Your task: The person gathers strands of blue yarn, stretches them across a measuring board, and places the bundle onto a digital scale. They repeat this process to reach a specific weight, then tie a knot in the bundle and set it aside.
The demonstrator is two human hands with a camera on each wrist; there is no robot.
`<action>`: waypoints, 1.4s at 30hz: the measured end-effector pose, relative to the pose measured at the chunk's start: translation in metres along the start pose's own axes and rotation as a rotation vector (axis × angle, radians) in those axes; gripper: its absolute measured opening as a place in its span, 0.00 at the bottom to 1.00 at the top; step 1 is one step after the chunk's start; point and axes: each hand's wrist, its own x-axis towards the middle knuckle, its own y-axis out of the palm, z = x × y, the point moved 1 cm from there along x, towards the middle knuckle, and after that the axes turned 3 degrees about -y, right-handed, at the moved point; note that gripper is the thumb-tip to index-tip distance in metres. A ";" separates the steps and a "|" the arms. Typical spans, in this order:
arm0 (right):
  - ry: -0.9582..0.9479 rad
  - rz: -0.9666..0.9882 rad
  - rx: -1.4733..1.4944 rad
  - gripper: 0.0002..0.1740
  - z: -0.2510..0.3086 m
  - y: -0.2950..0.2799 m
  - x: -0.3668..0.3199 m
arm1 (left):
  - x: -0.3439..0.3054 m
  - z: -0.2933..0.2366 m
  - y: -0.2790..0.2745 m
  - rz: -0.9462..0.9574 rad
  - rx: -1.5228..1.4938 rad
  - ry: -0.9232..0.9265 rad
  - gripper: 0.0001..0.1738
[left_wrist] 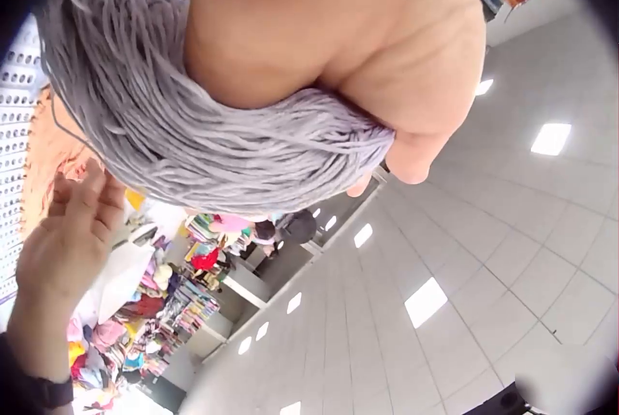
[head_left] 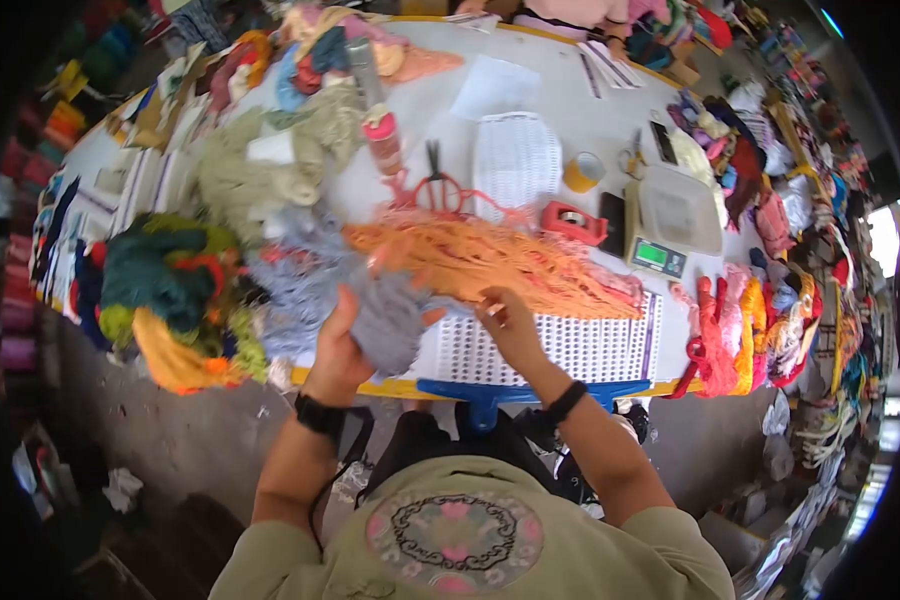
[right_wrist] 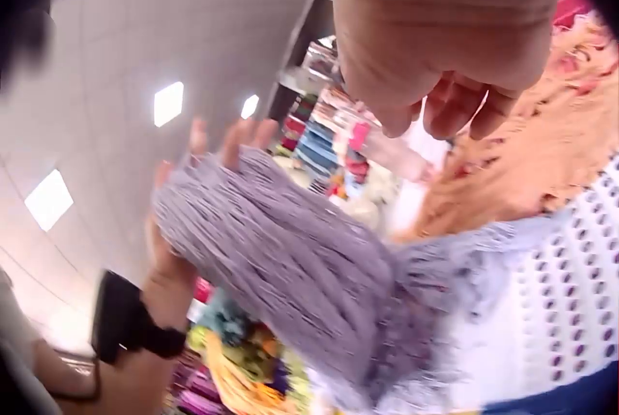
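My left hand (head_left: 342, 345) holds a thick hank of lavender-grey yarn (head_left: 388, 318) above the front of the table. In the left wrist view the hank (left_wrist: 242, 149) bends around the hand, its strands bunched by the thumb and fingers. Fingertips of that hand (right_wrist: 172, 265) show beyond the yarn in the right wrist view. To the right, my right hand (head_left: 510, 325) hovers over a white board with rows of dark holes (head_left: 560, 345), fingers loosely bent. No yarn shows in its fingers (right_wrist: 455, 110). A loose grey tail (right_wrist: 455, 265) trails from the hank toward the board.
Orange yarn (head_left: 500, 265) lies behind the board. Further back are scissors (head_left: 437, 185), a red tape dispenser (head_left: 573, 223), a scale (head_left: 660, 258) and a yellow cup (head_left: 583, 172). Green and yellow yarn (head_left: 165, 280) piles at left; red hanks (head_left: 708, 335) hang at right.
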 end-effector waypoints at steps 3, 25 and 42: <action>-0.160 -0.026 0.086 0.14 0.078 -0.003 -0.006 | -0.009 -0.011 0.010 0.034 0.019 -0.044 0.45; -0.111 0.096 0.319 0.07 0.141 0.001 -0.066 | -0.052 -0.024 0.020 0.181 0.080 -0.392 0.49; -0.283 -1.084 0.050 0.08 -0.029 -0.360 -0.026 | -0.055 -0.116 -0.067 -0.238 0.186 0.247 0.30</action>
